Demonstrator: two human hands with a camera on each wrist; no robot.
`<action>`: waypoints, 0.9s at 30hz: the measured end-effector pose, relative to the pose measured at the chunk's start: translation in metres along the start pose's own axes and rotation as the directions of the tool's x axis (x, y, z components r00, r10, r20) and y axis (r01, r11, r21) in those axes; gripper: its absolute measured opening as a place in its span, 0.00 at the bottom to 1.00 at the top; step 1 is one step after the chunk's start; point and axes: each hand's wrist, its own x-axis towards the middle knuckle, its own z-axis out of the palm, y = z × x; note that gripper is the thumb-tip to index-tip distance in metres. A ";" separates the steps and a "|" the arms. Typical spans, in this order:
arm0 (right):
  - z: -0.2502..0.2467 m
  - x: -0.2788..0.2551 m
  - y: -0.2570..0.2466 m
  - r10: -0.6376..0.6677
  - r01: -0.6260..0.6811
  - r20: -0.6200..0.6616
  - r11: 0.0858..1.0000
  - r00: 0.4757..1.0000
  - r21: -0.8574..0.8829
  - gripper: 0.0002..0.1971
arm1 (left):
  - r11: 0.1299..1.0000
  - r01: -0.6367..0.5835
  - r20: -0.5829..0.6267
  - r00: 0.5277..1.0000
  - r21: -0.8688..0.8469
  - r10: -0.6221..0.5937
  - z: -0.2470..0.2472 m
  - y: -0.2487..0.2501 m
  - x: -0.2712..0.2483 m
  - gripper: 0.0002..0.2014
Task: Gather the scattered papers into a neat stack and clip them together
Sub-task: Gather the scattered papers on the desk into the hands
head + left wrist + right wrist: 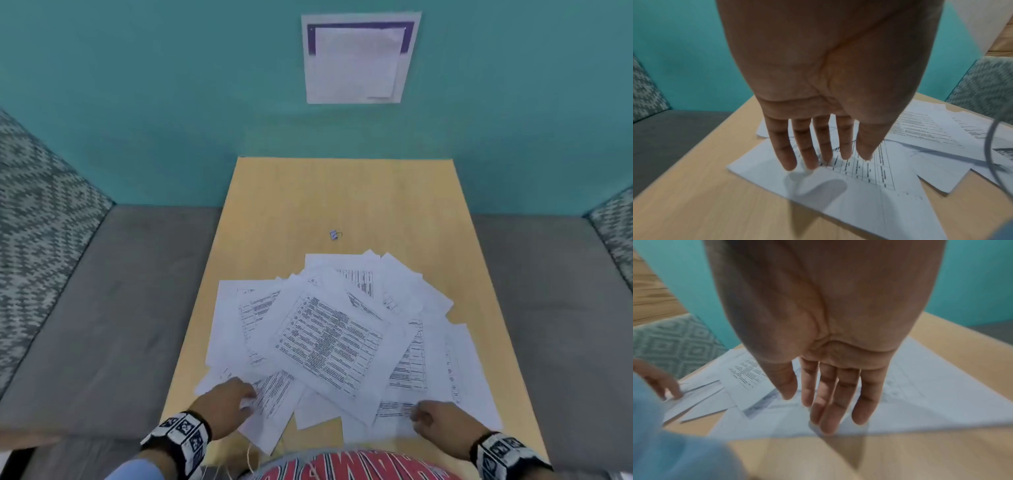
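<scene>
Several printed white papers [329, 335] lie scattered and overlapping on the near half of a light wooden table [342, 192]. A small binder clip [335, 235] sits alone on the wood beyond the pile. My left hand [226, 404] hovers over the pile's near-left sheets with its straight fingers [789, 155] pointing down at a printed sheet [859, 181]. Over the near-right sheets is my right hand [435, 425], its fingers [828, 415] also straight and spread just above a blank sheet [931, 394]. Neither hand holds anything.
Grey bench seats [102, 308] flank the table on both sides, with patterned cushions [37, 205] at the far edges. A teal wall [171, 85] with a white notice [359, 58] stands behind the table. The table's far half holds only the clip.
</scene>
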 end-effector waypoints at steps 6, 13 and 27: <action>-0.045 0.078 -0.052 -0.068 0.060 -0.247 0.997 0.967 -0.039 0.13 | 0.999 0.018 -0.115 0.993 0.032 -0.014 -0.004 0.002 0.019 0.23; -0.092 0.182 -0.124 0.037 -0.084 -0.393 0.991 0.919 -0.102 0.59 | 0.999 -0.040 -0.096 0.995 -0.014 0.039 0.000 -0.010 0.011 0.25; -0.089 0.189 -0.120 -0.127 0.144 -0.218 0.988 0.968 0.062 0.08 | 0.999 -0.024 -0.272 0.962 -0.030 0.015 -0.055 -0.036 0.062 0.31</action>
